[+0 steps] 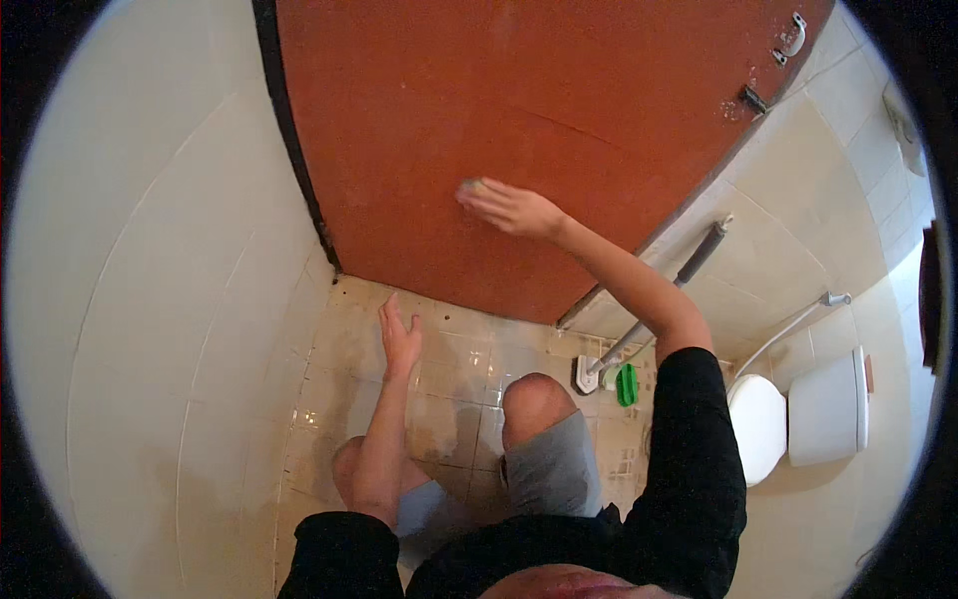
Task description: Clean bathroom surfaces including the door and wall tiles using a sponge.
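Shorts of grey cloth [554,464] lie nearest, below the bent, bare knees [535,404]. Beyond them the bare left hand [401,346] hangs over the beige tiled floor [444,384]: fingers stretched, thumb spread wide, nothing seen in the grasp. Farther out, the bare right hand [513,208] has its fingers close together over a small yellow-green pad [477,187], at the flat reddish-brown door [399,120], above its lower edge and nearer its left edge than its right. Pad blurred, mostly covered; judged light, soft, not fragile, possibly slippery if wet. Best hold: flat fingers across the back, thumb at the side. Door judged stiff.

Edges: black frame strip [290,135] bounds the left; a grey-handled floor brush [587,375] and green plastic brush [627,385] sit beyond the lower right corner. Bare door face surrounds the pad; farthest, the black latch [753,99] and white pull handle [795,40] project near the right edge.
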Demonstrator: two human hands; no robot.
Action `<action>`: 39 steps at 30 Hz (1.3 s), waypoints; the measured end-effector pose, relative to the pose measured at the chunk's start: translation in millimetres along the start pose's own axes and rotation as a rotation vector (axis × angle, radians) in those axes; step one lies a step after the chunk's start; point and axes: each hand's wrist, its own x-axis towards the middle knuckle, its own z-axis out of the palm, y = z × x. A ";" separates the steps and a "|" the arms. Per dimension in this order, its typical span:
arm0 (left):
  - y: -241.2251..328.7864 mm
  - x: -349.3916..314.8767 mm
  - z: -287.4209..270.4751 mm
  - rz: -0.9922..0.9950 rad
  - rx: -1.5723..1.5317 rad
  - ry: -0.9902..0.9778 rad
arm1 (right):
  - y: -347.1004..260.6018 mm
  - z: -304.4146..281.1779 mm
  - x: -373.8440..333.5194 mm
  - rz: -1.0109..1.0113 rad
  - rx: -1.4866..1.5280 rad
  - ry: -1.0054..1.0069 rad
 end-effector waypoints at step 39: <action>-0.6 -3.5 -48.7 -0.139 -0.145 0.111 | 107.8 -152.7 305.5 0.292 0.080 0.286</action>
